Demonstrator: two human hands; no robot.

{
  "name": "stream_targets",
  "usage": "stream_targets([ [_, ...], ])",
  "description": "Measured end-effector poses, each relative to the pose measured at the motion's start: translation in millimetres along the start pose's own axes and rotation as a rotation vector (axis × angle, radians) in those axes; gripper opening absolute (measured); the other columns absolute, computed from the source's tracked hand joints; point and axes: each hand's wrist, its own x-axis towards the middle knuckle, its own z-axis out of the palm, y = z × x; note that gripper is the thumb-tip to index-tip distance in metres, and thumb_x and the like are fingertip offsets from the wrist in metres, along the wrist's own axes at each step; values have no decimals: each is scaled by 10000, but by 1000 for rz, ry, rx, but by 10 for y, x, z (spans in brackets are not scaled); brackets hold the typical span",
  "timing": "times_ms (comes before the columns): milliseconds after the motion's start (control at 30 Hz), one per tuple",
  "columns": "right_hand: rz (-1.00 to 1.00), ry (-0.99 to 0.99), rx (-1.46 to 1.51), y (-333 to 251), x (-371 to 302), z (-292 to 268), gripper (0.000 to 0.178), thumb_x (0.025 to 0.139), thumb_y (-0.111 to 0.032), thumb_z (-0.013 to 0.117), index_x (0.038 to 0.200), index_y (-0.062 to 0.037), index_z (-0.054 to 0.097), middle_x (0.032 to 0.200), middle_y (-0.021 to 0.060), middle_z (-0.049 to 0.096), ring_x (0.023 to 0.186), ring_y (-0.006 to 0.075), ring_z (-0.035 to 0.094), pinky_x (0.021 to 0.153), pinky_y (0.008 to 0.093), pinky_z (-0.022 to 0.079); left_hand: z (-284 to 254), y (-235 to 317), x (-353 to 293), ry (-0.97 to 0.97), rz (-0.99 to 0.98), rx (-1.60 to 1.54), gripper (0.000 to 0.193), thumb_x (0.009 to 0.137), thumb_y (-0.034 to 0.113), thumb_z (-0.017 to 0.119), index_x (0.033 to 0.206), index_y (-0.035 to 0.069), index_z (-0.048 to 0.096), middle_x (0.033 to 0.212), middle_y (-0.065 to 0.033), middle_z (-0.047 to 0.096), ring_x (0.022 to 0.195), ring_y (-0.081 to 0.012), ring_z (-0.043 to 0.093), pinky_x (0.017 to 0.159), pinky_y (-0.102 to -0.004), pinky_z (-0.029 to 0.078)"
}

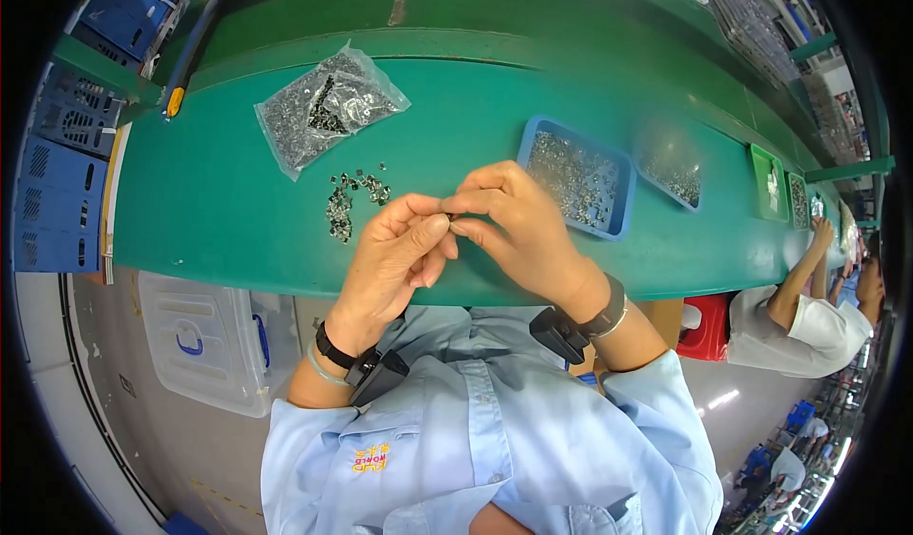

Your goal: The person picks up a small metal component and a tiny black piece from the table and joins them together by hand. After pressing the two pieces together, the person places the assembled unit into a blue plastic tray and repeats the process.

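Observation:
My left hand and my right hand meet above the near edge of the green table. Thumb and fingertips of both are pinched together on a tiny dark piece, mostly hidden by the fingers. Just beyond my left hand lies a loose heap of small shiny metal parts. Behind that heap rests a clear plastic bag filled with many similar small parts. To the right of my right hand stands a blue tray holding small silvery parts.
A second tray of parts, partly blurred, sits beyond the blue one. Farther right are a green tray and a co-worker in a white top. Blue crates stack at left; a lidded clear box stands on the floor.

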Motion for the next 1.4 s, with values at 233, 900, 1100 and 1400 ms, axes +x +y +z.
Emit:
stream_targets([
  [233, -79, 97, 4, 12, -76, -18, 191, 726, -67, 698, 908, -91, 644, 851, 41, 581, 793, 213, 569, 684, 321, 454, 97, 56, -63, -36, -26, -32, 159, 930, 152, 539, 1025, 38, 599, 767, -106, 636, 460, -76, 480, 374, -175, 296],
  [900, -89, 206, -78, 90, -295, -17, 189, 721, -37, 710, 886, -75, 625, 854, 62, 602, 764, 232, 585, 630, 314, 478, 348, -30, 8, 30, -106, -132, 153, 922, 197, 560, 920, 45, 542, 771, -75, 601, 478, -88, 458, 385, -199, 286],
  [1100, -40, 270, -38, 62, -341, 13, 180, 724, -35, 711, 878, -70, 625, 845, 70, 596, 747, 229, 584, 622, 311, 480, 321, -148, 44, 0, -112, -221, 130, 922, 186, 558, 912, 60, 528, 744, -55, 588, 470, -87, 444, 402, -211, 284],
  [1400, -31, 283, 35, 15, -403, -24, 183, 725, -31, 712, 879, -63, 618, 835, 74, 598, 747, 225, 581, 622, 305, 474, 337, -288, 71, -141, -72, -379, 108, 926, 170, 546, 897, 70, 519, 702, -38, 575, 464, -87, 438, 417, -221, 287],
])
